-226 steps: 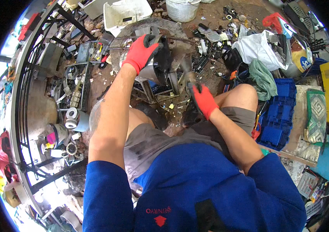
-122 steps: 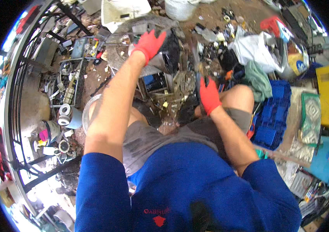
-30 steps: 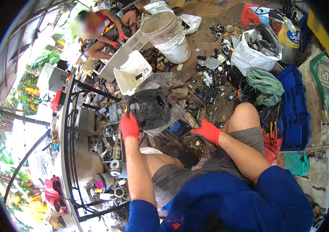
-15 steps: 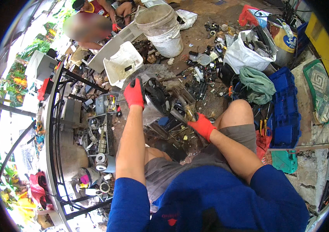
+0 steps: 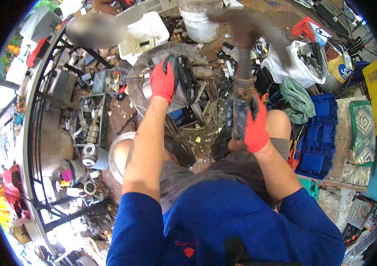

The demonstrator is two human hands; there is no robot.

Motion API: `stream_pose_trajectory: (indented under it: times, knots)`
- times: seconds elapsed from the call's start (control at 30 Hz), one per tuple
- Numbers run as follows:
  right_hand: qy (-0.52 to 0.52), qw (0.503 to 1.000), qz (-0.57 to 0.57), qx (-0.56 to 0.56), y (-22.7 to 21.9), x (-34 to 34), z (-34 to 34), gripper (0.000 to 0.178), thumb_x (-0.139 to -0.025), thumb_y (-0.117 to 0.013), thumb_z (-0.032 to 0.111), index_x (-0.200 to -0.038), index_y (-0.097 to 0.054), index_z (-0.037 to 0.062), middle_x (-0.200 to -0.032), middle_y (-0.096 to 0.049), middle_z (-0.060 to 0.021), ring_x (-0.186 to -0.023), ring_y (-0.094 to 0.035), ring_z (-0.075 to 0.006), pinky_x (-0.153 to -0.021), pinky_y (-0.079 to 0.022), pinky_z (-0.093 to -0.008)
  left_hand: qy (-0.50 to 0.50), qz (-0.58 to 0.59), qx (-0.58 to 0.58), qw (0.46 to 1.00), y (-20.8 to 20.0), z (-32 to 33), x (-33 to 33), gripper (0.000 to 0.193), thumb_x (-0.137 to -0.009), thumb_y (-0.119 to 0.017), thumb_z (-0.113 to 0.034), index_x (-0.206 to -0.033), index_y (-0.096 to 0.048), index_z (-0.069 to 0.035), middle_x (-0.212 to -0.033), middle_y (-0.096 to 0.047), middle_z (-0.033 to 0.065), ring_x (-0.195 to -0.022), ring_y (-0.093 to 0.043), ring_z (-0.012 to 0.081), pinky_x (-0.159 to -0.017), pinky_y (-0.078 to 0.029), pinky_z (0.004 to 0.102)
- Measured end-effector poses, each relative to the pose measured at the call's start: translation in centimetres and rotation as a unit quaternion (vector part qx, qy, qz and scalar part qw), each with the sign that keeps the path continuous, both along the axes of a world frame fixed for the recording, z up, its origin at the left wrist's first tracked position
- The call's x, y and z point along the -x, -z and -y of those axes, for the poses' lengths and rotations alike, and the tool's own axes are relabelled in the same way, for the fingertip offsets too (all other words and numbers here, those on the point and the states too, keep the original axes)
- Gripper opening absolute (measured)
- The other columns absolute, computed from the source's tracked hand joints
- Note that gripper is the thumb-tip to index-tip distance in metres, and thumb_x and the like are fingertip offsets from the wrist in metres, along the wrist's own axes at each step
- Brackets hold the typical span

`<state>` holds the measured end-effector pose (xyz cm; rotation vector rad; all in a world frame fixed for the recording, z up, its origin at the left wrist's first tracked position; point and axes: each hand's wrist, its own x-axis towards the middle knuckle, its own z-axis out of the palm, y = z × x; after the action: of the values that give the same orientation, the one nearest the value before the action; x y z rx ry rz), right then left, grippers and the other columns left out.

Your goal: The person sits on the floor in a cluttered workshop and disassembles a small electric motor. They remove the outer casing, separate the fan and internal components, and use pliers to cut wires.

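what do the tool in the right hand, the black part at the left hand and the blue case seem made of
Tool: probably metal head, dull rusty brown, but motion blur leaves it open. Black part: perhaps moulded plastic, from its dark ribbed shape; painted metal is possible. Blue case: likely rigid plastic, slightly shiny, with moulded recesses.

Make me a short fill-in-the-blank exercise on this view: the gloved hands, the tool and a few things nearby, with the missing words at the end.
1. The left hand, holding the black housing, wears a glove whose back is ____.
2. The hammer-like tool, its head blurred, is in the person's ____ hand.
3. The plastic case beside the green cloth is ____.
4. The patterned mat has a border coloured ____.

Missing words: red; right; blue; green.
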<state>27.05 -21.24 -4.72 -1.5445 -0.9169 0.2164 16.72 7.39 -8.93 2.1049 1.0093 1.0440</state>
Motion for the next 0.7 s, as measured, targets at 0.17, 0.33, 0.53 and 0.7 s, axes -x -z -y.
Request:
stream_pose_trajectory:
  times: [0.17,0.33,0.53,0.7]
  knots:
    - [0.027,0.987,0.051,0.149,8.1,0.7,-0.8,0.057,-0.091,-0.064,0.029,-0.134,-0.047,-0.0036,-0.120,-0.060,-0.0286,-0.106,-0.062,-0.0436,-0.094,-0.048,-0.0452,-0.017,-0.010,-0.044,0.999,0.8,-0.6,-1.0,0.040,-0.097,-0.049,-0.032,-0.121,-0.062,-0.004,-0.119,-0.064,0.0202,-0.114,-0.058,0.0368,-0.099,-0.044,0.0434]
    - [0.050,0.939,0.016,0.339,11.3,-1.0,-1.0,0.062,-0.094,-0.055,0.042,-0.135,-0.046,-0.0035,-0.120,-0.060,-0.0303,-0.112,-0.058,-0.0446,-0.098,-0.045,-0.0468,-0.029,-0.028,-0.028,0.999,0.6,0.1,-1.7,0.045,-0.094,-0.052,-0.038,-0.122,-0.062,-0.005,-0.122,-0.062,0.0198,-0.115,-0.057,0.0367,-0.100,-0.043,0.0431]
    - [-0.010,0.993,0.006,0.120,4.5,-1.4,-0.9,0.056,-0.090,-0.066,0.020,-0.136,-0.045,-0.0041,-0.125,-0.057,-0.0287,-0.116,-0.058,-0.0376,-0.102,-0.043,-0.0393,-0.047,-0.024,-0.004,0.999,0.4,-0.7,-0.5,0.048,-0.093,-0.052,-0.041,-0.123,-0.062,-0.005,-0.121,-0.063,0.0209,-0.114,-0.058,0.0379,-0.099,-0.044,0.0432]
    - [0.018,0.988,-0.010,0.154,7.3,-0.9,-1.6,0.056,-0.089,-0.065,0.030,-0.132,-0.051,-0.0038,-0.118,-0.062,-0.0275,-0.112,-0.060,-0.0389,-0.098,-0.045,-0.0413,-0.028,-0.010,0.004,1.000,0.6,-0.9,-0.6,0.046,-0.093,-0.054,-0.039,-0.122,-0.063,-0.004,-0.118,-0.064,0.0214,-0.113,-0.058,0.0382,-0.098,-0.044,0.0430]
